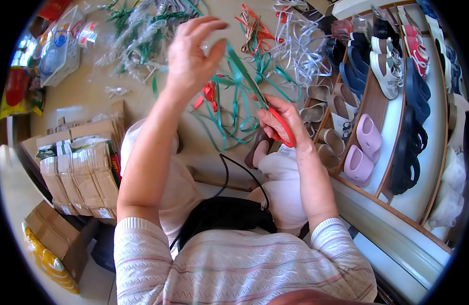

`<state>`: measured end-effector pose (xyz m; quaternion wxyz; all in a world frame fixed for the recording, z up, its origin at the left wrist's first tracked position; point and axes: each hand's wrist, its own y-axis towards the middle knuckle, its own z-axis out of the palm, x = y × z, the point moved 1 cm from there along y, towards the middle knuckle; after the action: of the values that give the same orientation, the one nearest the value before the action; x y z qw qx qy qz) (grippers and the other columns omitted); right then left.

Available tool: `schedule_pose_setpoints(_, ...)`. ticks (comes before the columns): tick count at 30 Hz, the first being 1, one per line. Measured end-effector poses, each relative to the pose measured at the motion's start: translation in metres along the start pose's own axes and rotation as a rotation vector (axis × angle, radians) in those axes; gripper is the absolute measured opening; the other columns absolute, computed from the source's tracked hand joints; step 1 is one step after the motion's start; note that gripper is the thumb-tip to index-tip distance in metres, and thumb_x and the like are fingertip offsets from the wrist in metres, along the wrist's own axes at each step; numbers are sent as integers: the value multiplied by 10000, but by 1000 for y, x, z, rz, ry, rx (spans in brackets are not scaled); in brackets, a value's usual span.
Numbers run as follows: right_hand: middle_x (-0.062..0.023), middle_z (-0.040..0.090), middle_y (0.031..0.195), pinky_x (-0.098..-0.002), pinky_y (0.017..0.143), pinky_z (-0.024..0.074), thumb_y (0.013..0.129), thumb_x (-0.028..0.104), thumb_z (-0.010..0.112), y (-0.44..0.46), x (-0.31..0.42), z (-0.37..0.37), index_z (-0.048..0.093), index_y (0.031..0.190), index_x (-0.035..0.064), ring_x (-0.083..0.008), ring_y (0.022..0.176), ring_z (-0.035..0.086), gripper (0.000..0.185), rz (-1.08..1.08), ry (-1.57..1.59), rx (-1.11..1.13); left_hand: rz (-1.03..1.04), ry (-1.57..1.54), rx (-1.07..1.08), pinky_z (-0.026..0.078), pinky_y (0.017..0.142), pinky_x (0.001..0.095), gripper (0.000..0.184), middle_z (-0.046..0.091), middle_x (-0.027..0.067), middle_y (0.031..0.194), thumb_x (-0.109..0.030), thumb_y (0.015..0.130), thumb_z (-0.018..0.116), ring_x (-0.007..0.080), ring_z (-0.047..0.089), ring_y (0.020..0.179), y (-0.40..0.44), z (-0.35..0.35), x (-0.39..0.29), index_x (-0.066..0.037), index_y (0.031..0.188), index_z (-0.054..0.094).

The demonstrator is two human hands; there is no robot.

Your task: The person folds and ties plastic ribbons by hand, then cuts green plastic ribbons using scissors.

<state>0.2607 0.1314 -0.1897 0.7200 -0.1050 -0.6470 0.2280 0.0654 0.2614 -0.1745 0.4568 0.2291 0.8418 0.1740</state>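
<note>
Red-handled scissors (281, 127) are in my right hand (284, 119), their blades pointing up and left toward a green ribbon (235, 63). My left hand (193, 53) is raised at the upper centre, its fingers curved toward the ribbon's top end; whether they pinch it is not clear. Below the blades, loops of green ribbon (234, 109) spread over the floor, with a red ribbon piece (209, 95) among them. A tangle of white ribbon (300, 51) is right of the blades. Clear and green strips (135, 38) are heaped left of my left hand.
A wooden shoe rack (379, 101) with many shoes fills the right side. Flattened cardboard (82, 175) stands at the left, above an open carton (54, 229). A white plastic basket (61, 48) is at the upper left. A black bag (222, 216) rests on my lap.
</note>
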Motion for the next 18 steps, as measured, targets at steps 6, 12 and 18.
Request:
schedule_pose_setpoints(6,27,501,639,-165,402,304,824,211,659,-3,8,-1,556,1156,69,-30,441,409,376,31,98,112,-164,-252,624,441,799,320,214,633,75,906,-203,807,641,203,566,872,1,-2,6,-34,938,651)
schedule_pose_setpoints(12,1,519,641,-173,397,331,797,227,689,-8,10,-6,478,1197,57,-44,444,436,482,53,156,157,-451,-578,794,404,583,198,217,583,-25,690,-204,768,705,25,494,638,5,-15,16,4,797,650)
schedule_pose_setpoints(18,-20,541,631,-188,382,352,740,252,742,-12,13,-6,441,1057,49,-71,449,495,482,85,-107,-12,-390,-380,911,408,587,221,202,581,-21,647,-194,763,685,41,486,620,9,-6,18,3,792,655)
